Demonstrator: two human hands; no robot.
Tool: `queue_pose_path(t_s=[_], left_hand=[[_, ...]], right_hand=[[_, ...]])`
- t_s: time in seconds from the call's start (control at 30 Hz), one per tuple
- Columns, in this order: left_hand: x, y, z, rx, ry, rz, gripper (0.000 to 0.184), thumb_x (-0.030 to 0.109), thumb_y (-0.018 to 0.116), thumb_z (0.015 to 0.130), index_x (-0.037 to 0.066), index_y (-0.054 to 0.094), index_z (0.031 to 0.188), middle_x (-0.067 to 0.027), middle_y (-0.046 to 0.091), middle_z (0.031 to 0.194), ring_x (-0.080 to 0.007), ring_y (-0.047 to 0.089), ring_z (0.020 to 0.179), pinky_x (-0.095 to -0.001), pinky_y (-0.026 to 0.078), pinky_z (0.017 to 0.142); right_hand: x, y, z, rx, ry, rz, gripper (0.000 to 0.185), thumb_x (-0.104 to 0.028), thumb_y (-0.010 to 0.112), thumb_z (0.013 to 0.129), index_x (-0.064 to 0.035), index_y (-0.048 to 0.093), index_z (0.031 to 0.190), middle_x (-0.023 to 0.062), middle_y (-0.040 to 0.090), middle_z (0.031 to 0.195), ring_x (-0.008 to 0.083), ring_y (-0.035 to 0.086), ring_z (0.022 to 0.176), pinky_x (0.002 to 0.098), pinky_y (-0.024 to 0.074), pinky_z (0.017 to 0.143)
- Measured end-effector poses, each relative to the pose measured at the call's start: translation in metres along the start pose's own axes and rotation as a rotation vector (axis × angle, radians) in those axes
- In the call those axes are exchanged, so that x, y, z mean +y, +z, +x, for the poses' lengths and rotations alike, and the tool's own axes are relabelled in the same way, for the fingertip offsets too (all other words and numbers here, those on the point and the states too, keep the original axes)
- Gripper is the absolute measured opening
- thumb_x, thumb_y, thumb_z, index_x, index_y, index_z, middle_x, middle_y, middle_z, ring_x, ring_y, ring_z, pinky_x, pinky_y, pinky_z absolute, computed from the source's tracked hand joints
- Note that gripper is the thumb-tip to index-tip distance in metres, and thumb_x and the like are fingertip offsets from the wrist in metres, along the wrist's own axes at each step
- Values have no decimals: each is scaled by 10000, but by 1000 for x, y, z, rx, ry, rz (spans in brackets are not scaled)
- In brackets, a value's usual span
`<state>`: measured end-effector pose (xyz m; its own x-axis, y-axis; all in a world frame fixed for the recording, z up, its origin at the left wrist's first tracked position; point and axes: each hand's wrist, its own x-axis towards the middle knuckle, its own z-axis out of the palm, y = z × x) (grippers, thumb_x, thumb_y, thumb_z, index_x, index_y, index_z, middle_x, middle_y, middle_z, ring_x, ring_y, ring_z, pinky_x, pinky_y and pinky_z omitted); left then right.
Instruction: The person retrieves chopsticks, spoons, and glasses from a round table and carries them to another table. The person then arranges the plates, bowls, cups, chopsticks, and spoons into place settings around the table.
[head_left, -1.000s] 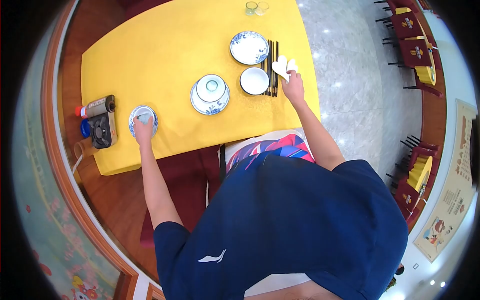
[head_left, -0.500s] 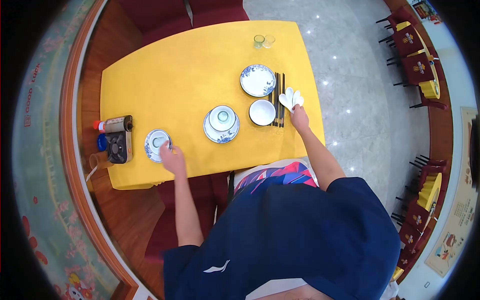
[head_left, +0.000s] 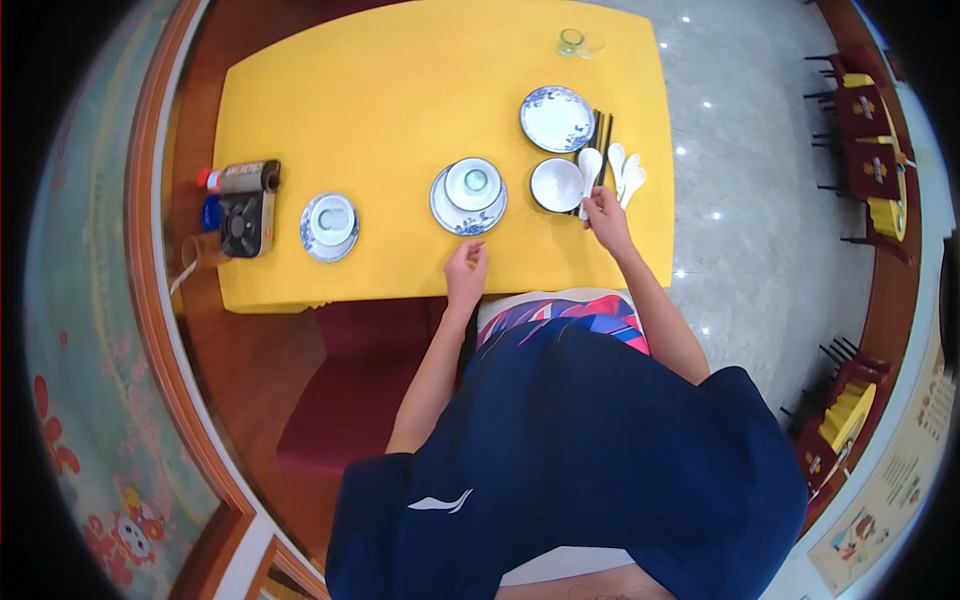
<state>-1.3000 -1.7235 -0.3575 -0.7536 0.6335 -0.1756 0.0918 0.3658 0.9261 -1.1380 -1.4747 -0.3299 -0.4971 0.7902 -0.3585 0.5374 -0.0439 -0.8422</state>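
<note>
My right hand (head_left: 606, 219) pinches the handle of a white spoon (head_left: 590, 168), which sits over the black chopsticks (head_left: 607, 132). Several more white spoons (head_left: 628, 173) lie fanned out just to its right. Left of the held spoon is a white bowl (head_left: 556, 184), with a blue-patterned plate (head_left: 557, 118) beyond it. My left hand (head_left: 466, 268), fingers curled and seemingly holding nothing, hovers by the table's near edge. Just beyond it stands a patterned plate (head_left: 453, 216) carrying a bowl (head_left: 462, 177) with a greenish glass (head_left: 476, 182) inside.
A smaller plate (head_left: 310, 238) with a bowl and glass sits farther left on the yellow tablecloth (head_left: 390, 100). A portable gas stove (head_left: 246, 222) stands at the left edge. Two glasses (head_left: 571, 41) are at the far right. A dark red chair (head_left: 345, 400) stands at the near side.
My left hand has left the small left setting and moved right. My right hand has gone from gripping the fanned spoons to holding one, shifted left over the chopsticks; the others lie on the table.
</note>
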Motion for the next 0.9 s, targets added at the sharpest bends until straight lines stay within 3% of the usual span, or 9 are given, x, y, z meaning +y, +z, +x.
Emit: queue_pose_path(t_s=[0.13,0.2,0.4,0.43,0.5,0.57,0.7,0.8,0.9], left_hand=[[31,6,16,-294,-239,-365,296,211,606,939,-8,629,1137,-37,671,922,-93,602,766,-230,478,639],[43,7,17,-296,-23,-334,291,206,608,936,-13,639,1125,-38,672,864,-83,588,730,-226,472,637],[46,-11,18,-35,-237,-331,257,237,605,943,-3,693,967,-20,643,723,-69,559,634,-240,443,567],[42,-21,22,70,-297,-334,263,251,603,945,5,698,945,-9,627,694,-60,540,606,-247,426,539],[37,-65,36,105,-292,108,269,255,588,943,1,677,952,-78,645,670,-91,593,598,-273,471,564],[7,-100,50,207,-271,162,268,236,524,966,15,676,965,-129,668,744,-170,649,682,-316,496,642],[-47,-164,77,364,-124,300,338,226,416,968,21,685,962,-205,678,936,-351,634,929,-402,461,838],[-67,-195,91,336,-254,290,360,231,405,966,14,690,935,-201,680,918,-344,637,915,-406,462,841],[-72,-209,97,342,-175,391,374,234,425,961,7,710,874,-192,691,872,-335,641,881,-390,466,828]], right_hand=[[-45,55,-43,-410,62,265,192,-106,528,954,5,515,1110,39,559,720,106,546,542,245,442,504],[-58,80,-59,-545,65,296,215,-117,534,955,3,516,1133,33,554,716,104,538,536,238,440,506],[-64,94,-63,-703,97,152,245,-143,558,943,3,575,1140,81,624,758,113,612,590,236,459,501],[-67,86,-63,-651,67,54,225,-155,562,942,8,596,1093,96,637,776,123,627,603,245,475,509],[-60,76,-59,-598,40,-46,215,-167,566,941,13,617,1047,112,651,795,133,641,615,254,491,518],[-29,60,-43,-368,-86,57,232,-199,565,947,19,630,992,108,656,795,141,641,633,267,515,551],[-15,14,-23,-169,-108,-71,235,-207,556,950,12,632,986,93,659,794,136,643,679,278,527,568],[-14,-15,-15,-58,-33,-139,238,-213,547,955,7,635,983,87,660,792,134,643,691,277,530,577],[-10,-32,-12,34,36,-202,280,-241,527,957,4,655,997,80,666,799,123,625,666,261,512,567]])
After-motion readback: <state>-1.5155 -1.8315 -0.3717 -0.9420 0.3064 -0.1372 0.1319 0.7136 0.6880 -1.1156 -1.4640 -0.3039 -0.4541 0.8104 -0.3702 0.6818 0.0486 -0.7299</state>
